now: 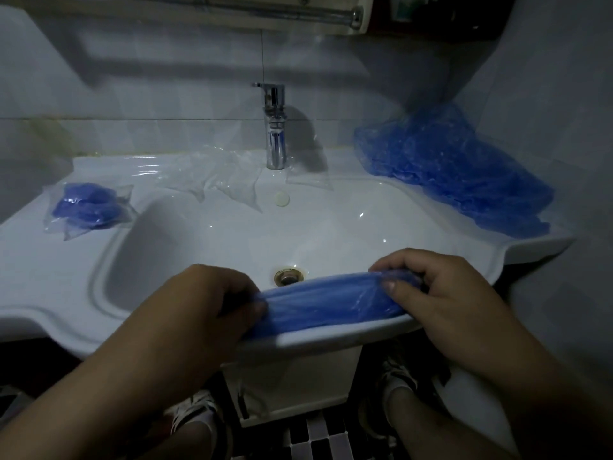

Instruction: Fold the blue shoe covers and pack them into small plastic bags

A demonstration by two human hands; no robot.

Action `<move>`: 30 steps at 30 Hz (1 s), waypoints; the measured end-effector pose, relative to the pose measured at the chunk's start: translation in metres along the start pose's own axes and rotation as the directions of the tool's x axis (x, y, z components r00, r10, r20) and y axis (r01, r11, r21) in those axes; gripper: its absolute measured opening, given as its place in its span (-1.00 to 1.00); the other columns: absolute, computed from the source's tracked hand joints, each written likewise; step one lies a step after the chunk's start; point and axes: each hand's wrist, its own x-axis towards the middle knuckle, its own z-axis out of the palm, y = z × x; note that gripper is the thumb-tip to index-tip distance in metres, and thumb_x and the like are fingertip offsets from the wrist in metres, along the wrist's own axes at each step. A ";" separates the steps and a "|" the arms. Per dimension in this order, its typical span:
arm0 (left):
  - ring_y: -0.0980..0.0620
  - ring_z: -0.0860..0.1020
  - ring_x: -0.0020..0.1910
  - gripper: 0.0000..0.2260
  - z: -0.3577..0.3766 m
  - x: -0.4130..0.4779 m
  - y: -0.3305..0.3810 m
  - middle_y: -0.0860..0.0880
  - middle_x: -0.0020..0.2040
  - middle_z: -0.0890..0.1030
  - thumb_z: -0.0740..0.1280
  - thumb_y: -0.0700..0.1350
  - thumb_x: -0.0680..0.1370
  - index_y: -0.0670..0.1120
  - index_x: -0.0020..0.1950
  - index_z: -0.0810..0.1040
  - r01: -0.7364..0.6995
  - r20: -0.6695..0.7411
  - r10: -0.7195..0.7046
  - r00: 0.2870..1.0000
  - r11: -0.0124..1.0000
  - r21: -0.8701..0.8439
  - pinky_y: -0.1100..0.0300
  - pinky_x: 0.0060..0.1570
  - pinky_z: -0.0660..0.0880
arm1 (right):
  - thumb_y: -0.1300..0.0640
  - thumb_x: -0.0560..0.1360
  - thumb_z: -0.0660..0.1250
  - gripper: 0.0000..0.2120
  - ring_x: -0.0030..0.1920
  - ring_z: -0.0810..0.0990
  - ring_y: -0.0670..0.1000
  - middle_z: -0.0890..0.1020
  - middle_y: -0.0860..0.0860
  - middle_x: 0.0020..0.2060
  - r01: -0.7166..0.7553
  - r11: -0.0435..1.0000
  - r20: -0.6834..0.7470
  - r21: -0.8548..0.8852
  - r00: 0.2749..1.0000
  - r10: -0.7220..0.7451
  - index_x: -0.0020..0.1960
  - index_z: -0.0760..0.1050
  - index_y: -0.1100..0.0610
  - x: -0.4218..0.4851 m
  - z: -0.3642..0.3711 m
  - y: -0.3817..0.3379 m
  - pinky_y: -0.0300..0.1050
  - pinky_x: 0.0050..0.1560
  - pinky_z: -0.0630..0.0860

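blue shoe cover (318,300): stretched flat, lengthwise over near sink rim, held at both ends | loose blue shoe covers (451,167): crumpled heap, far right ledge | packed bag (88,207): clear, blue-filled, left ledge | empty plastic bags (215,174): clear, far, beside tap

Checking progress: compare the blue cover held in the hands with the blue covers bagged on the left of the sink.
The held cover is stretched long between the left hand and right hand; the bagged covers are bunched compactly. The held cover is bare; the bagged covers sit inside a clear bag. The held cover is at the sink's front rim; the bagged covers lie on its left ledge. Both are blue.
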 end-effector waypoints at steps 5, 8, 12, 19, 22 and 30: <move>0.29 0.57 -0.36 -0.92 0.003 0.006 0.004 0.29 -0.35 0.62 0.44 0.02 0.47 0.16 -0.13 0.55 0.087 -0.015 -0.088 0.996 0.994 -0.059 0.26 -0.32 0.44 | 0.05 0.58 0.26 -0.74 -0.06 0.52 -0.26 0.58 -0.16 0.10 -0.099 0.988 -0.114 -0.122 0.990 0.085 0.26 0.51 -0.10 0.006 0.015 -0.004 -0.60 -0.26 0.37; 0.22 0.54 -0.31 -0.72 0.003 0.006 0.004 0.20 -0.30 0.62 0.49 0.03 0.42 0.20 0.06 0.50 0.113 -0.094 -0.113 0.989 0.994 -0.002 0.26 -0.26 0.43 | 0.04 0.59 0.24 -0.69 -0.01 0.47 -0.21 0.57 -0.12 0.17 -0.116 0.965 -0.143 -0.236 0.986 0.084 0.33 0.46 -0.08 0.009 0.022 -0.007 -0.56 -0.24 0.36; 0.19 0.48 -0.27 -0.58 0.002 0.006 -0.003 0.18 -0.11 0.55 0.50 -0.07 0.41 0.14 0.21 0.48 0.128 -0.223 -0.101 0.969 0.986 0.109 0.22 -0.28 0.35 | 0.04 0.59 0.23 -0.66 0.01 0.44 -0.19 0.57 -0.09 0.23 -0.122 0.928 -0.159 -0.353 0.985 0.068 0.36 0.45 -0.05 0.010 0.027 -0.010 -0.52 -0.19 0.29; -0.04 0.64 -0.01 -0.57 0.036 -0.017 0.039 0.00 0.11 0.64 0.17 0.18 0.45 0.02 0.17 0.60 -0.229 -0.203 0.268 0.942 0.954 0.193 0.00 -0.06 0.61 | 0.04 0.60 0.22 -0.65 0.12 0.53 -0.12 0.57 -0.07 0.24 -0.176 0.900 -0.167 -0.399 0.979 0.117 0.38 0.43 -0.05 0.008 0.030 -0.020 -0.27 0.12 0.45; -0.04 0.57 0.25 -0.33 0.055 -0.015 0.045 -0.06 0.36 0.53 0.06 0.33 0.46 -0.07 0.38 0.48 -0.206 0.042 0.203 0.978 0.925 0.319 -0.07 0.17 0.52 | 0.06 0.59 0.23 -0.64 0.17 0.53 -0.08 0.56 -0.07 0.26 -0.181 0.894 -0.195 -0.409 0.975 0.108 0.37 0.44 -0.04 0.008 0.031 -0.023 -0.20 0.19 0.46; 0.13 0.03 0.54 -0.29 0.055 -0.011 0.040 0.19 0.58 -0.02 0.06 0.36 0.54 0.16 0.55 -0.20 -0.257 0.175 0.205 0.963 0.895 0.364 0.12 0.48 -0.13 | 0.15 0.51 0.22 -0.61 0.16 0.47 -0.18 0.56 -0.14 0.21 -0.053 0.956 -0.210 -0.289 0.978 -0.009 0.32 0.48 -0.07 0.002 0.011 -0.033 -0.26 0.18 0.41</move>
